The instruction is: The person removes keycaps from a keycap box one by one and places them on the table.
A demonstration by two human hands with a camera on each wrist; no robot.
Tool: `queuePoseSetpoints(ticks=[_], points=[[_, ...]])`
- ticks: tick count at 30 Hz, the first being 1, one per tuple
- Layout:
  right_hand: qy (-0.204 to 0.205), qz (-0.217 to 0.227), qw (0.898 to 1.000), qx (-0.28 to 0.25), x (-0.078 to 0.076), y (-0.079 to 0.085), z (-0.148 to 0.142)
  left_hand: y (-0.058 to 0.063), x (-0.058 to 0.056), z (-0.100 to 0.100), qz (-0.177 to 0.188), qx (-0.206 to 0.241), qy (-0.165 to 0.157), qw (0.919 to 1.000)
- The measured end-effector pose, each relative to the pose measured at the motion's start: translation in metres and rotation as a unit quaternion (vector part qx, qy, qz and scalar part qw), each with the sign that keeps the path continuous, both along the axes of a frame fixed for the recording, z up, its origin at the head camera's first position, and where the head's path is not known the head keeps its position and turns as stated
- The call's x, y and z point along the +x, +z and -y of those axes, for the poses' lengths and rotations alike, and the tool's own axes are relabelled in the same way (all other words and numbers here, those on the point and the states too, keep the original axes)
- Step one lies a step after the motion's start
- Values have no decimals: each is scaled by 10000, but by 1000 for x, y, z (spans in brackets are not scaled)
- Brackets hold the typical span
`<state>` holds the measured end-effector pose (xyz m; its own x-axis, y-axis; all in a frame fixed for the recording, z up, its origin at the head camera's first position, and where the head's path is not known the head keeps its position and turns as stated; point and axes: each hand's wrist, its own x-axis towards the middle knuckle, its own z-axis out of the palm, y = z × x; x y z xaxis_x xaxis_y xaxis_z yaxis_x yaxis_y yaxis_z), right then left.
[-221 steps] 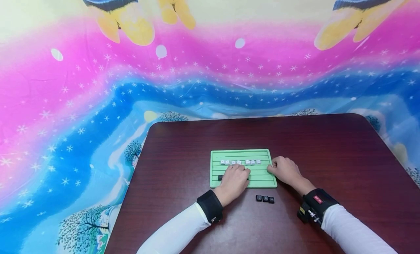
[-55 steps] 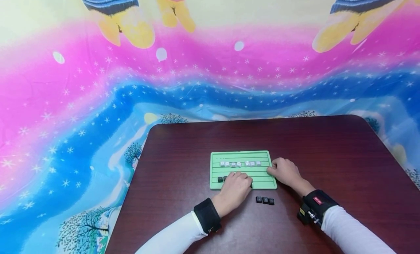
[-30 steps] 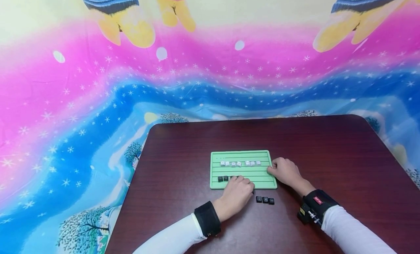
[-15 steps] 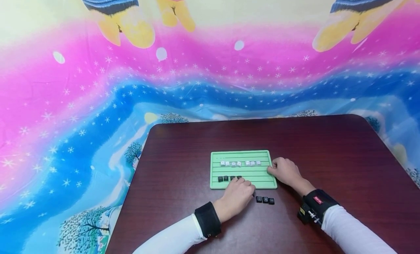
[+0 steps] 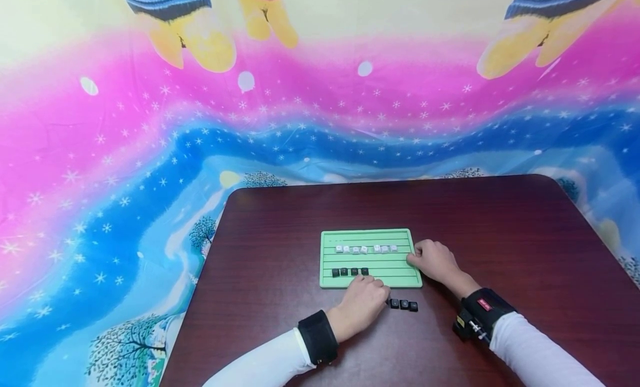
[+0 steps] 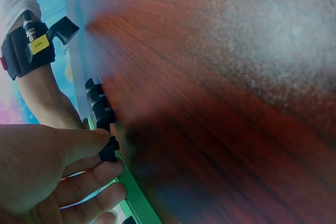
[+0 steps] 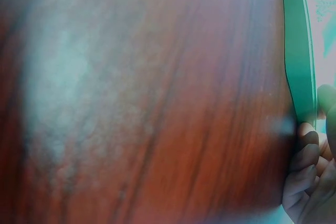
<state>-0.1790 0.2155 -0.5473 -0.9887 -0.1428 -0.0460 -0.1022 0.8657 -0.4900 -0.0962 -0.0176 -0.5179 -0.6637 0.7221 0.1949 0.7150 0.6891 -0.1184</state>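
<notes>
With thumb and index finger my left hand (image 5: 361,302) pinches a black keycap (image 6: 109,149), just in front of the green ridged tray (image 5: 392,279). The held keycap is at the left end of three black keycaps (image 5: 404,304) lying on the table. On the tray's lower part stands a row of several black keycaps (image 5: 344,272). Farther back on it is a row of several white keycaps (image 5: 356,250), with a gap in the middle. My right hand (image 5: 436,261) grips the tray's right edge, thumb on top and fingers curled against the side in the right wrist view.
The dark brown table (image 5: 280,237) extends around the tray on all sides. Behind it hangs a colourful printed cloth (image 5: 320,109). Both wrists wear black bands, the right band (image 5: 487,309) carrying a small camera.
My left hand has drawn a black keycap off the tray's lower row, toward me and to the right, down beside the three on the table. More of the black row shows. My right hand stays put.
</notes>
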Motion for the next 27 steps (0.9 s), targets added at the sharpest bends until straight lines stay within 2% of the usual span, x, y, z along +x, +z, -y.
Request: queuePoseSetpoints(ticks=[27], points=[[22,-15,10000,31,-1,-3,0,-4,2,-2,-145,2,29,9999]])
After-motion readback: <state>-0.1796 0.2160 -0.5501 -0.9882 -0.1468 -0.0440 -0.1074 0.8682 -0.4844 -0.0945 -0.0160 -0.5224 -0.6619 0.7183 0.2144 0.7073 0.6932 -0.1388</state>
